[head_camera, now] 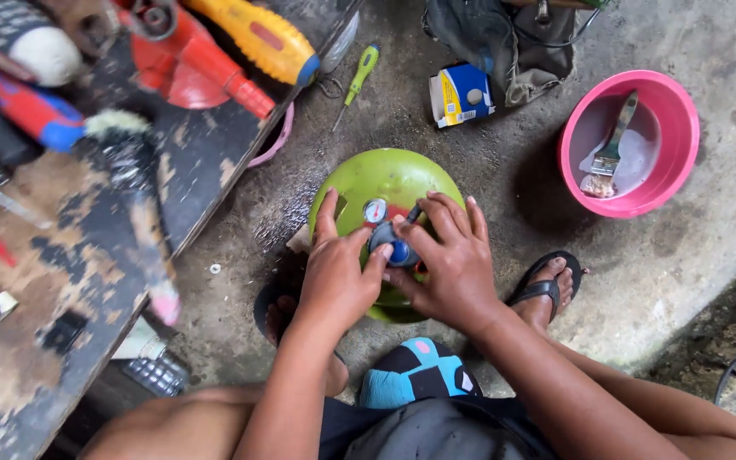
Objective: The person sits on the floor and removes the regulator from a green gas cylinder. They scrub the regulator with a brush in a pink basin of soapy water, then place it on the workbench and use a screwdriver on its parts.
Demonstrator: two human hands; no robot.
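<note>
A small green gas cylinder [385, 175] stands on the concrete floor between my feet. On its top sits a grey regulator [389, 240] with a round gauge and a blue knob. My left hand [338, 273] rests on the cylinder's top, with its thumb and fingers pressed against the regulator's left side. My right hand [449, 255] grips the regulator from the right, fingers curled over it. Both hands cover most of the valve.
A pink basin [675, 128] holding a paintbrush [611, 149] sits at the right. A green screwdriver [358, 81], a blue-yellow box [462, 94] and a dark bag [504, 38] lie beyond the cylinder. At the left, a worn wooden bench [206, 162] carries several tools.
</note>
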